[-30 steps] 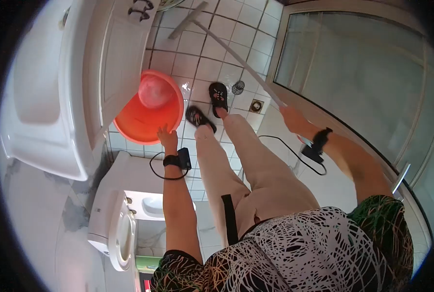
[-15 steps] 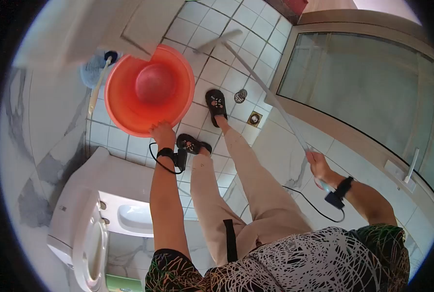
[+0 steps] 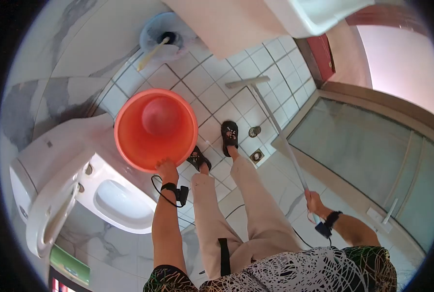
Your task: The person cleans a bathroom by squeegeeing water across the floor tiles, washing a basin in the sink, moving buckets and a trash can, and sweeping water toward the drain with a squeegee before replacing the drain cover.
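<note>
My left hand (image 3: 167,169) grips the near rim of an orange-red plastic bucket (image 3: 133,136). The bucket tilts so that I look into it; its inside bottom shows and I see nothing lying in it. With my right hand (image 3: 315,202) I hold the upper end of a long-handled floor squeegee (image 3: 286,142), fingers wrapped round the handle. Its flat head (image 3: 248,82) rests on or just above the white tiles, beyond my feet. A strapped device with a cable sits on each wrist.
On the left stands a toilet (image 3: 122,204) with its lid raised. A light-handled brush (image 3: 152,54) leans in a bluish bin (image 3: 151,29) by the wall. A white basin (image 3: 314,17) juts in at the top. Floor drains (image 3: 257,155) lie near my feet, and a glass door (image 3: 358,151) at right.
My view has shifted, bringing the basin and more of the toilet into sight. The bucket has come closer to the toilet bowl, still in my left hand. The squeegee stays in my right.
</note>
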Available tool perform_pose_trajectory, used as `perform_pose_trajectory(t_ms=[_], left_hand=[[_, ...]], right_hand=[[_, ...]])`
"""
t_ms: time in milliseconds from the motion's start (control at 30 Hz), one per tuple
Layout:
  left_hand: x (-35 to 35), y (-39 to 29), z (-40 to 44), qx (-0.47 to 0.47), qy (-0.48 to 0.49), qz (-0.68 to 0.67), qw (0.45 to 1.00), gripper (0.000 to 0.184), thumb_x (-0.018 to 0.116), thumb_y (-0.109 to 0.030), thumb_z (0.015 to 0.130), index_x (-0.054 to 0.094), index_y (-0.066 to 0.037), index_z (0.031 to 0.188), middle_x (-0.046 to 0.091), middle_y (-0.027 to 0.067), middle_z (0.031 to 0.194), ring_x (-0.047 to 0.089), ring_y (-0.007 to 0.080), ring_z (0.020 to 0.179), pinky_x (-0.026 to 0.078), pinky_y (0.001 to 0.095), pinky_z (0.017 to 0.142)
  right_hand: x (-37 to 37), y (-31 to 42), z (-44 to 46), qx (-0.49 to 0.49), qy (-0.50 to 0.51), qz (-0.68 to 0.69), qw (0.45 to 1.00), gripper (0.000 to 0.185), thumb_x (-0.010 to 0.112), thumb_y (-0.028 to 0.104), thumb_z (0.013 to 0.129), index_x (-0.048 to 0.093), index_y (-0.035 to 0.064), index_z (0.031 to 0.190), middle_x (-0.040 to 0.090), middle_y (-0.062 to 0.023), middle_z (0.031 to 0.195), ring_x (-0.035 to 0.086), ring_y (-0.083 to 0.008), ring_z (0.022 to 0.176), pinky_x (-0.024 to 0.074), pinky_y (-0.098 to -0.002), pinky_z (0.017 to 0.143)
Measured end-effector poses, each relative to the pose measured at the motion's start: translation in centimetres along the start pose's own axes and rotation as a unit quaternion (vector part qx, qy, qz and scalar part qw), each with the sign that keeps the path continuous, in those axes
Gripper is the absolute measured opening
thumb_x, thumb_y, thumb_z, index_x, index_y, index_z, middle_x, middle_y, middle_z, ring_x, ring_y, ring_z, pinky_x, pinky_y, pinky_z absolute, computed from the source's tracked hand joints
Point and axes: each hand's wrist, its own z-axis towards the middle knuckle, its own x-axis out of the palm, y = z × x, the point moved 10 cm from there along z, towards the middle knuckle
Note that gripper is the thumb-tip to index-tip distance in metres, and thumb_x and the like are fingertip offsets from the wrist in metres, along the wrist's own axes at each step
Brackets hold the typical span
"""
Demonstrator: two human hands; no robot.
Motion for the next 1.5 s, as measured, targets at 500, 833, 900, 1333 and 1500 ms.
perform_pose_trajectory(t_ms=[500, 833, 900, 1333, 1500], left_hand=[[-21.1, -8.0, 22.0, -0.056, -0.116, -0.917, 0.378, 0.055, 0.062, -0.031, 0.081, 0.046, 0.005, 0.121, 0.057, 0.0129, 0.107, 0.059, 0.0228, 0.090, 0.049, 0.0323, 0.073], [-14.6, -7.6, 41.2, -0.147, -0.188, -0.965, 0.107, 0.059, 0.067, -0.042, 0.076, 0.045, -0.002, 0.112, 0.061, 0.0114, 0.084, 0.056, 0.0243, 0.059, 0.043, 0.0308, 0.043], [-13.4, -7.3, 42.2, -0.189, -0.197, -0.957, 0.098, 0.049, 0.065, -0.035, 0.077, 0.048, -0.001, 0.108, 0.061, 0.0104, 0.079, 0.057, 0.0243, 0.060, 0.043, 0.0310, 0.044], [-4.9, -16.0, 23.0, -0.334, -0.173, -0.913, 0.161, 0.025, 0.049, -0.006, 0.076, 0.054, 0.004, 0.098, 0.057, 0.0090, 0.075, 0.057, 0.0196, 0.063, 0.046, 0.0300, 0.051], [0.3, -19.8, 15.7, -0.361, -0.133, -0.847, 0.367, 0.035, 0.048, -0.003, 0.075, 0.050, 0.006, 0.109, 0.058, 0.0146, 0.095, 0.058, 0.0224, 0.083, 0.048, 0.0299, 0.063]], right_hand=[[-5.8, 8.9, 9.4, -0.011, 0.024, 0.047, 0.999, 0.048, 0.037, 0.039, 0.094, 0.047, 0.0012, 0.067, 0.039, -0.0019, 0.051, 0.038, -0.0131, 0.049, 0.0346, -0.0329, 0.046], [-10.0, 10.8, 13.7, -0.141, -0.008, 0.011, 0.990, 0.041, 0.039, 0.036, 0.094, 0.043, 0.0043, 0.067, 0.039, 0.0009, 0.044, 0.041, -0.0106, 0.034, 0.0309, -0.0282, 0.031], [-9.8, 10.6, 14.0, -0.116, -0.006, 0.030, 0.993, 0.043, 0.038, 0.038, 0.094, 0.043, 0.0048, 0.067, 0.039, 0.0010, 0.044, 0.041, -0.0107, 0.034, 0.0311, -0.0279, 0.031], [-11.7, 12.9, 17.7, -0.084, 0.013, 0.054, 0.995, 0.047, 0.037, 0.045, 0.093, 0.044, 0.0070, 0.065, 0.041, -0.0009, 0.046, 0.041, -0.0109, 0.036, 0.0330, -0.0276, 0.033], [-12.3, 18.2, 20.5, -0.074, 0.039, 0.058, 0.995, 0.045, 0.038, 0.046, 0.092, 0.044, 0.0068, 0.070, 0.041, -0.0011, 0.046, 0.038, -0.0107, 0.034, 0.0309, -0.0260, 0.031]])
